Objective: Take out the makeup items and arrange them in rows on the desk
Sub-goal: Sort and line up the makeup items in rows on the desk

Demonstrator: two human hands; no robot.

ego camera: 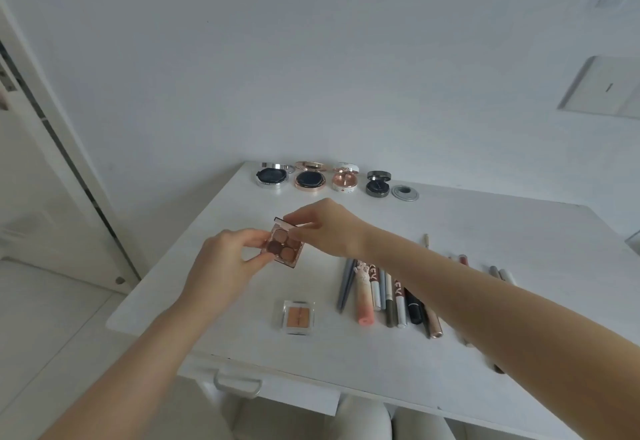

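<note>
I hold a small square eyeshadow palette (283, 247) with brown pans above the white desk (502, 239). My left hand (225, 263) pinches its left edge, and my right hand (329, 228) pinches its raised lid from the right. A small orange blush compact (298, 317) lies on the desk below the palette. A row of pens, pencils and lip tubes (388, 297) lies to the right, partly hidden under my right forearm. Several open cushion compacts (310, 180) stand in a row along the far edge.
A round grey cable grommet (405, 193) sits at the right end of the compact row. The desk drawer with a handle (237, 384) is partly pulled out at the front. A white wall lies behind the desk and a door frame on the left.
</note>
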